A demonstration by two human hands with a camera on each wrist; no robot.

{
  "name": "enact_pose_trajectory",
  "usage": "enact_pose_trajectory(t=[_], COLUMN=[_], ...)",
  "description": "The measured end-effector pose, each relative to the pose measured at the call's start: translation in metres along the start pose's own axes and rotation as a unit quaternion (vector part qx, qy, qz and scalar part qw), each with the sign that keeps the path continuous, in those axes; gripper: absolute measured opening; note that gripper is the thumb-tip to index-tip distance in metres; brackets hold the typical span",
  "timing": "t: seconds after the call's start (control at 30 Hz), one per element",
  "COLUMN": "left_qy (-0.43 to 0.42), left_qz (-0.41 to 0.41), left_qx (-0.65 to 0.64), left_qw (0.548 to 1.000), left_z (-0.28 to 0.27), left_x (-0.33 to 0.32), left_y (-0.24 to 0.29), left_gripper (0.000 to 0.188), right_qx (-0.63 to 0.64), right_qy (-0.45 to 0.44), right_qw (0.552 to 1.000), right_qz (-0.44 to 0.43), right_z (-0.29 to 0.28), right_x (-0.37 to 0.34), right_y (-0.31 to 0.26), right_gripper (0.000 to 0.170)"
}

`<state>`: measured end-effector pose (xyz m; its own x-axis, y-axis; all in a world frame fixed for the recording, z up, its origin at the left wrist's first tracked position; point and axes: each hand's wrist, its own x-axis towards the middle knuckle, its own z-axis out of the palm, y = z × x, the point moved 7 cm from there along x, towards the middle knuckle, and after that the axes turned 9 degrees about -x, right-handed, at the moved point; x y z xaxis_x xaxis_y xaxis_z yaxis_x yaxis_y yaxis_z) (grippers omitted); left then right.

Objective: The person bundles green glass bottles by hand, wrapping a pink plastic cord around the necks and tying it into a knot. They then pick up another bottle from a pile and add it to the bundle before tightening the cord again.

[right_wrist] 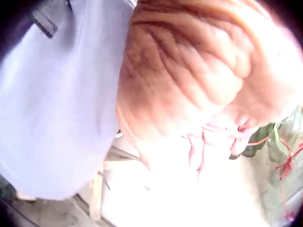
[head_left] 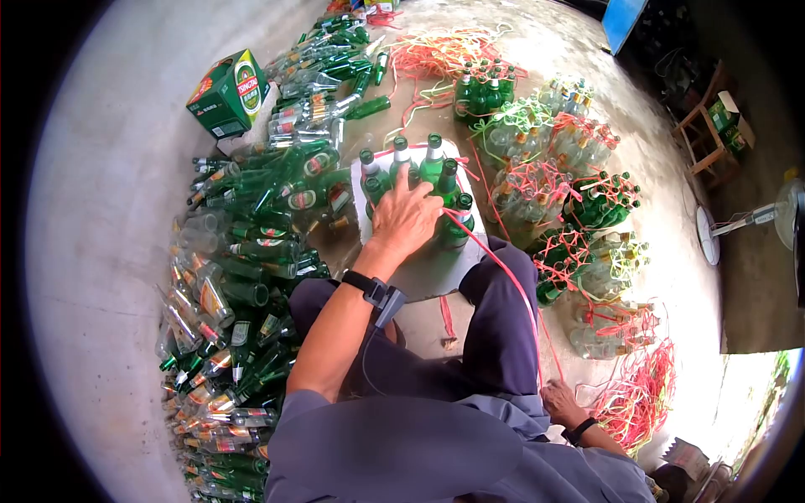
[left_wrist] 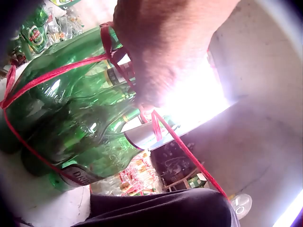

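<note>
Pinching red twine (left_wrist: 187,151) in a nearly closed left grip (head_left: 407,218), just over the green bottles (head_left: 431,170); curling the right grip (head_left: 563,402) round more twine, well apart from there. Probably risking tipping bottles under the left grip by yanking too hard.

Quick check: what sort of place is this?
Probably a bottle-sorting or recycling space: a heap of loose glass bottles lies along the wall, tied bottle bundles stand on the floor, and tangled plastic twine lies nearby.
</note>
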<state>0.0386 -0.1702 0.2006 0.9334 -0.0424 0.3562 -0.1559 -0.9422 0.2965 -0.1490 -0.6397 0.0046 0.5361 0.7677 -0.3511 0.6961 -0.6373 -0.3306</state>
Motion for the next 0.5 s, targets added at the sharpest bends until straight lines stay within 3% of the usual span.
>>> enact_pose_trajectory(t=[0.03, 0.1, 0.17, 0.2, 0.23, 0.3, 0.33, 0.37, 0.43, 0.47, 0.5], left_qy=[0.001, 0.0, -0.004, -0.005, 0.002, 0.01, 0.009, 0.008, 0.01, 0.011, 0.009], left_qz=[0.003, 0.01, 0.0, 0.0, 0.002, 0.001, 0.002, 0.003, 0.002, 0.002, 0.001], left_qx=[-0.001, -0.001, -0.014, -0.014, -0.003, 0.011, 0.007, 0.003, 0.002, 0.0, 0.0], left_qw=[1.0, 1.0, 1.0, 1.0, 1.0, 1.0, 1.0, 1.0, 1.0, 1.0, 1.0], left_z=[0.0, 0.001, 0.002, 0.003, 0.003, 0.002, 0.002, 0.002, 0.003, 0.003, 0.004], left_x=[0.0, 0.001, 0.001, 0.001, 0.001, 0.0, 0.0, 0.001, 0.001, 0.0, 0.001], left_y=[0.0, 0.0, -0.001, -0.001, -0.001, -0.001, -0.001, -0.001, -0.003, -0.003, -0.003], left_gripper=[0.008, 0.008, 0.008, 0.008, 0.008, 0.008, 0.008, 0.009, 0.009, 0.009, 0.009], right_qx=[-0.185, -0.188, -0.137, -0.103, -0.103, 0.102, 0.068, 0.068, 0.195, 0.273, 0.274], right_qy=[0.026, 0.031, -0.085, -0.01, -0.012, -0.097, -0.059, -0.059, 0.03, 0.029, 0.028], right_qw=[0.982, 0.981, 0.986, 0.994, 0.994, 0.985, 0.992, 0.992, 0.976, 0.949, 0.949], right_qz=[-0.012, -0.04, -0.033, -0.042, -0.043, 0.097, -0.087, -0.088, 0.095, 0.153, 0.153], right_z=[-0.011, -0.012, 0.019, 0.011, 0.014, 0.029, 0.075, 0.074, 0.067, 0.078, 0.082], right_x=[0.004, 0.006, 0.002, 0.002, 0.003, 0.006, 0.006, 0.008, 0.011, 0.011, 0.011], right_y=[-0.007, -0.011, 0.006, 0.004, 0.005, 0.023, 0.034, 0.028, 0.035, 0.039, 0.038], right_gripper=[0.031, 0.027, 0.024, 0.016, 0.016, 0.014, 0.015, 0.015, 0.024, 0.028, 0.028])
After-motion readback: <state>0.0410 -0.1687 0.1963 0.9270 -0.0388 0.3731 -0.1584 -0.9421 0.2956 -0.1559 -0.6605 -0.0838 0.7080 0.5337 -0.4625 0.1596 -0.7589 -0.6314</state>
